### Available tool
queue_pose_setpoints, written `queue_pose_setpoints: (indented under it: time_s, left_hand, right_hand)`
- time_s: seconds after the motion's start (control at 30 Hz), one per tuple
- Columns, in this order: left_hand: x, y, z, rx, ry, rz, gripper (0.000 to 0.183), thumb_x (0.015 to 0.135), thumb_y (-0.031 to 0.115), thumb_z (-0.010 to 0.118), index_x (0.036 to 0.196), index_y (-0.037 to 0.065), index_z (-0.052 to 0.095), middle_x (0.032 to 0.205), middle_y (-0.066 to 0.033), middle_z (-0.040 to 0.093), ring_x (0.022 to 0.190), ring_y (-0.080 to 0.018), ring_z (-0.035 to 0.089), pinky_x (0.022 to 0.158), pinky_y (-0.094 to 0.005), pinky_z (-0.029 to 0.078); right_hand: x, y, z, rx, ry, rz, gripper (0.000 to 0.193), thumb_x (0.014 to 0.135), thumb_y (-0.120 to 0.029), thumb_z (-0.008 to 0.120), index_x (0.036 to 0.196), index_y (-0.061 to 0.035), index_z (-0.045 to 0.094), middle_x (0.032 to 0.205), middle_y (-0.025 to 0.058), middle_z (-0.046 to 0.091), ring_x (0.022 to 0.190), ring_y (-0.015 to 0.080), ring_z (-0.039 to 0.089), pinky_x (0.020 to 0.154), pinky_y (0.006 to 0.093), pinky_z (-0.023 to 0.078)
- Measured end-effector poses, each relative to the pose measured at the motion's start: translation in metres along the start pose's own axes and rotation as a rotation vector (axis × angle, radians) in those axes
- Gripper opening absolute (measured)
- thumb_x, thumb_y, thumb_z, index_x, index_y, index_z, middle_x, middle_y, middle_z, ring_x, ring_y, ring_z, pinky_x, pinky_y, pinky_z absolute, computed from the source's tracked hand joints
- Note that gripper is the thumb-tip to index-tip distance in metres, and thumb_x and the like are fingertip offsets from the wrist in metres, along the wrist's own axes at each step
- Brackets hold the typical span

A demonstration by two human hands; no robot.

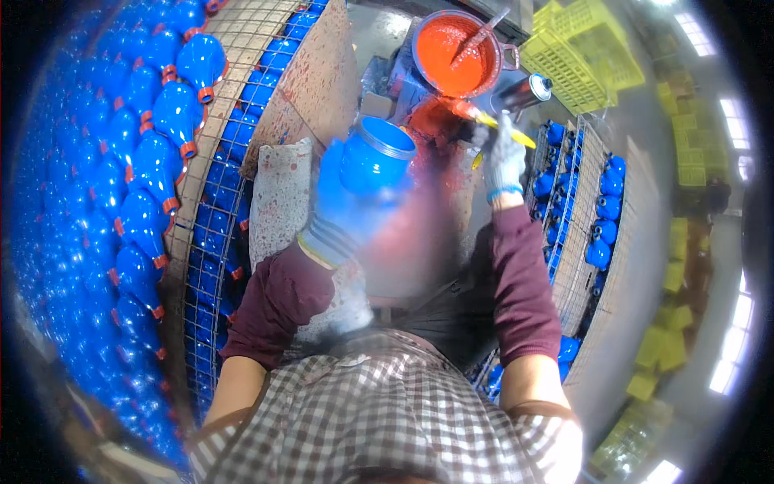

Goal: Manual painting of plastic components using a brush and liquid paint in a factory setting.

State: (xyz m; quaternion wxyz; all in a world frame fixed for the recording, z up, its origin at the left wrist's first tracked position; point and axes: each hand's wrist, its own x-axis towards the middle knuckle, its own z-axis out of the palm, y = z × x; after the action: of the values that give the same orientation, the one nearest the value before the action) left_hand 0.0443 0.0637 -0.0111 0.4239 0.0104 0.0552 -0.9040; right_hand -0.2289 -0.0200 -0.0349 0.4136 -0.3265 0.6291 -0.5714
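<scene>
My left hand (332,202), in a glove with a blue-coated palm, is closed around a round glossy blue jar (372,161). The jar is tilted, its wide open mouth toward the upper right. My right hand (506,157), in a pale knit glove, grips a paintbrush (522,138) with a yellow handle. Its bristle end is coated red and points left, just below a pot (417,50) of red paint. A paint-smeared stirring stick (484,36) leans in the pot. A gap separates brush and jar.
A dark spray can (528,93) stands beside my right hand. Yellow crates (564,73) are at the upper right. Many blue vessels with red rims (153,161) cover the left side, beside a wire rack (193,266). Another rack of blue vessels (601,214) is at right.
</scene>
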Motion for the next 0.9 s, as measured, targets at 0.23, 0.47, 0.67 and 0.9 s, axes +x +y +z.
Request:
queue_pose_setpoints:
  time_s: [0.23, 0.47, 0.67, 0.9]
  left_hand:
    - [-0.022, -0.04, 0.015, 1.042, -0.002, 0.357, 0.032, 0.091, 0.026, 0.054, 0.116, 0.005, 0.049, 0.102, -0.0148, 0.055, 0.096, -0.029, 0.054, 0.079, -0.0431, 0.047]
    - [-0.036, -0.078, 0.008, 2.191, -0.347, 0.964, 0.079, 0.061, 0.021, 0.084, 0.124, 0.009, 0.038, 0.122, -0.0195, 0.049, 0.11, -0.0343, 0.052, 0.091, -0.0444, 0.046]
    - [-0.039, -0.101, 0.024, 2.232, -0.373, 0.966, 0.068, 0.066, 0.023, 0.08, 0.118, 0.004, 0.041, 0.113, -0.0215, 0.051, 0.099, -0.0369, 0.055, 0.082, -0.043, 0.049]
    - [-0.041, -0.105, 0.016, 2.072, -0.026, 0.769, 0.08, 0.058, 0.019, 0.085, 0.121, 0.007, 0.038, 0.111, -0.0129, 0.05, 0.101, -0.0273, 0.055, 0.085, -0.0382, 0.05]
  right_hand:
    - [-0.153, -0.057, -0.043, 0.437, 0.069, -0.044, 0.037, 0.091, -0.028, 0.059, 0.116, -0.0029, 0.05, 0.107, 0.0129, 0.058, 0.082, 0.0228, 0.064, 0.074, 0.0355, 0.056]
    - [-0.192, -0.106, -0.035, -0.17, -0.071, -0.495, 0.02, 0.076, -0.001, 0.074, 0.092, -0.0023, 0.063, 0.085, 0.0038, 0.063, 0.078, 0.01, 0.059, 0.07, 0.0235, 0.049]
    - [-0.208, -0.111, -0.049, -0.235, -0.063, -0.519, 0.014, 0.079, -0.006, 0.073, 0.088, 0.0012, 0.065, 0.081, 0.0054, 0.066, 0.071, 0.0093, 0.06, 0.066, 0.0221, 0.048]
    - [-0.239, -0.118, -0.057, -0.346, -0.066, -0.669, 0.013, 0.075, -0.003, 0.074, 0.082, -0.0057, 0.064, 0.076, 0.0042, 0.062, 0.069, 0.0133, 0.059, 0.064, 0.0257, 0.047]
